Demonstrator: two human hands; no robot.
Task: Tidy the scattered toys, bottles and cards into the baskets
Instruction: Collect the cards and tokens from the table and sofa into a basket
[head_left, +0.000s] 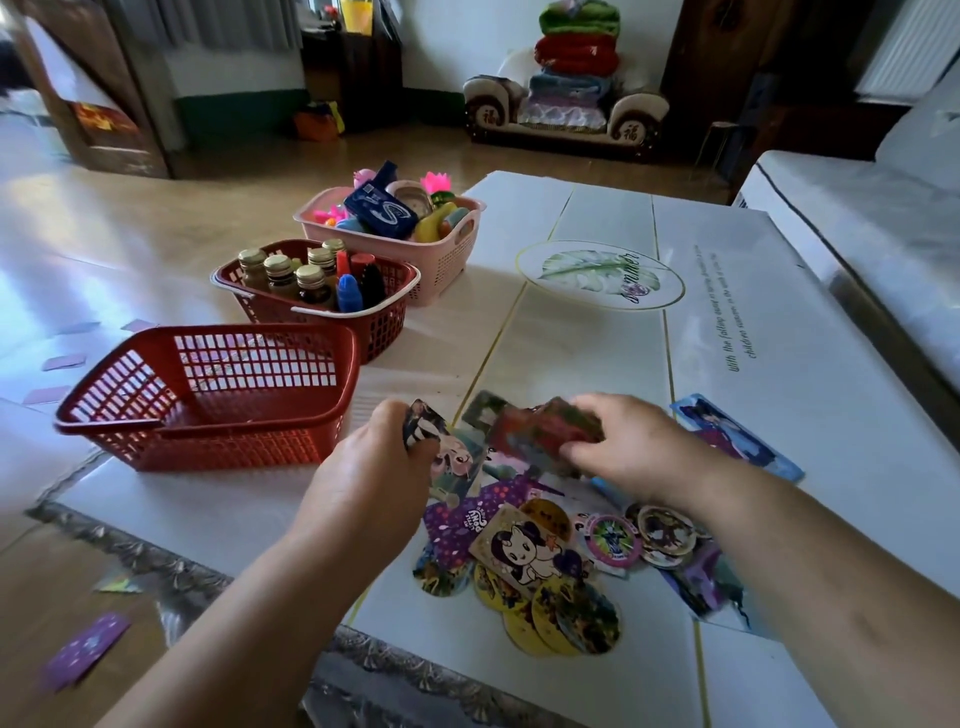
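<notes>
Now, left hand (382, 462) and right hand (631, 449) pinch cards (545, 431) beside "My Little Pony" card (467, 519).

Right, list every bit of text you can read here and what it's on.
"LITTLE PONY": on the purple card.
"福": on each arm end of the small sofa.
"With the falling": opens the line printed on the white mat; the rest is too small.
Script word in the leaf oval and the blue packet's print: too blurred.

Three baskets (208, 447) (two red, one pink), two hands (379, 462).
</notes>
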